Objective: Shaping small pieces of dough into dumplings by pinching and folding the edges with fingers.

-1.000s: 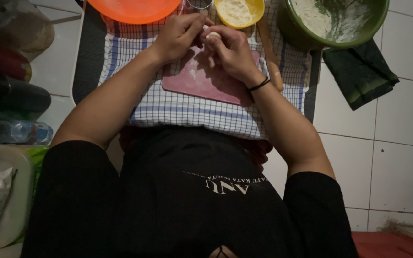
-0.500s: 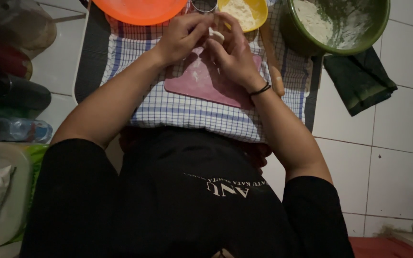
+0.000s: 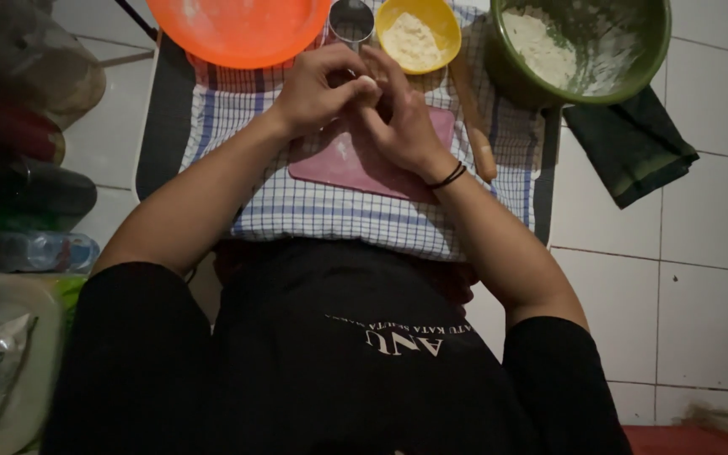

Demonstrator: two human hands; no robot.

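I see the checked cloth under all, the pink board on it. Left hand and right hand both pinch a small dough piece at twelve o'clock above the board; shaping seems underway, next needing gentle pressing.

Floor of large white tiles with thin dark grout lines, seen from above in dim, uneven light; the upper part is brighter, the lower part falls into shadow. A checked cloth of white with blue and dark lines lies over a dark mat spread on the tiles. A folded dark green cloth lies on the tiles to the right. At the left edge, dark bottles lie on their sides in shadow beside a clear plastic bottle. A red surface shows at the lower right corner.
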